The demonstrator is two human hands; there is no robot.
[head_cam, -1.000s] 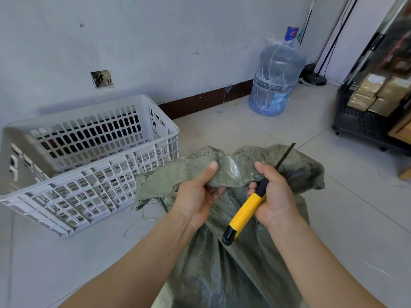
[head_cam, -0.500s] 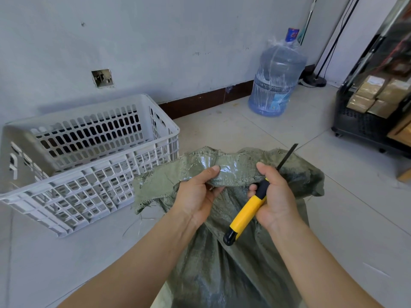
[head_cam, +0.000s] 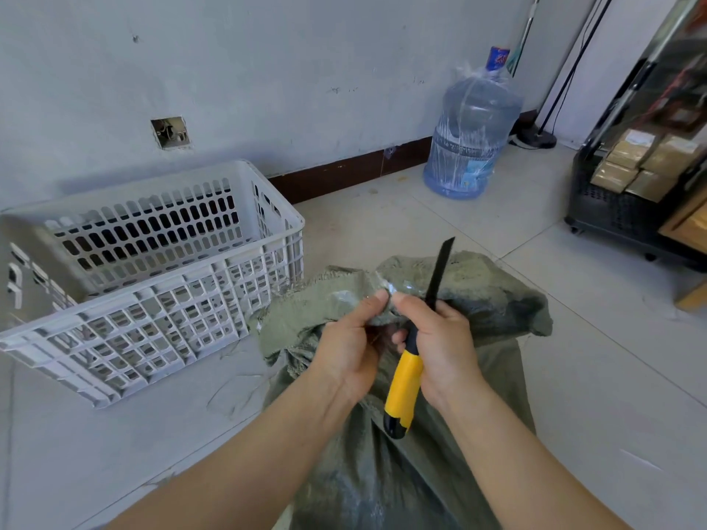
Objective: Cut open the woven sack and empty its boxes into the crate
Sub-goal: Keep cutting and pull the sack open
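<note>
A green woven sack (head_cam: 478,376) stands on the floor in front of me, its taped top folded over. My left hand (head_cam: 348,346) pinches the taped top edge between thumb and fingers. My right hand (head_cam: 440,346) grips a yellow-handled utility knife (head_cam: 405,384), black blade pointing up past the sack's top, and its thumb also presses the taped edge right beside my left thumb. The white slotted plastic crate (head_cam: 153,311) sits tilted on the floor to the left of the sack, nothing visible inside it. The sack's contents are hidden.
A large blue water bottle (head_cam: 472,139) stands by the wall at the back. A black wheeled cart (head_cam: 627,212) with brown boxes is at the right. A pole stand base (head_cam: 535,139) sits in the far corner. Pale tiled floor surrounds the sack.
My two hands have come together on the sack's taped top, thumbs now nearly touching. The knife has swung more upright, blade pointing up.
</note>
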